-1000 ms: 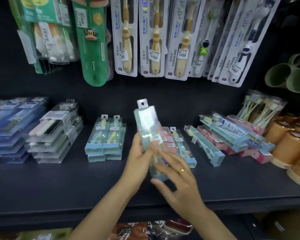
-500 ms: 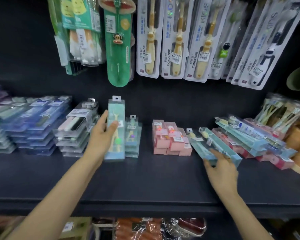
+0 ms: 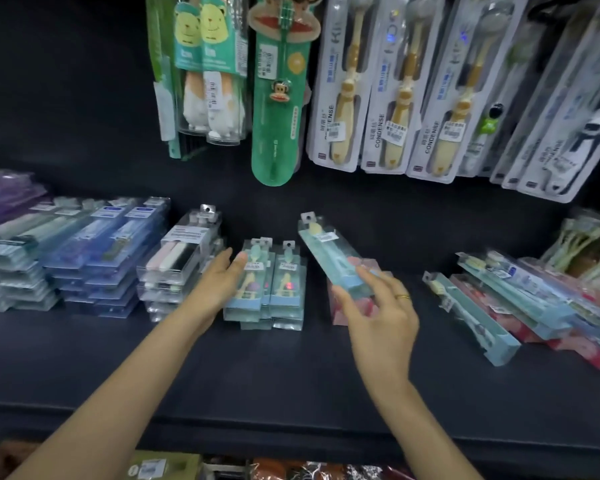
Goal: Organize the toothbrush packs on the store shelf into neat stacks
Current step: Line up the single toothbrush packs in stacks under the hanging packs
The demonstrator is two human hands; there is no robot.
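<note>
Dark shelf (image 3: 291, 386) | left hand (image 3: 219, 282) flat beside blue stack (image 3: 269, 289); right hand (image 3: 378, 310) pinches blue pack (image 3: 329, 254) over pink packs (image 3: 368, 308)

- The pink packs (image 3: 352, 315) sit mostly hidden behind the right hand (image 3: 381, 315).
- The hanging packs (image 3: 395, 98) are cut off at the top edge.
- Price label print is perhaps too small to read.

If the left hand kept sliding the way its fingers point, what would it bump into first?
The left hand lies flat, fingers aimed up and to the right, fingertips already touching the near-left stack of light blue toothbrush packs. So it would probably push that stack's top pack first. Beyond that there is only the dark back wall.
</note>
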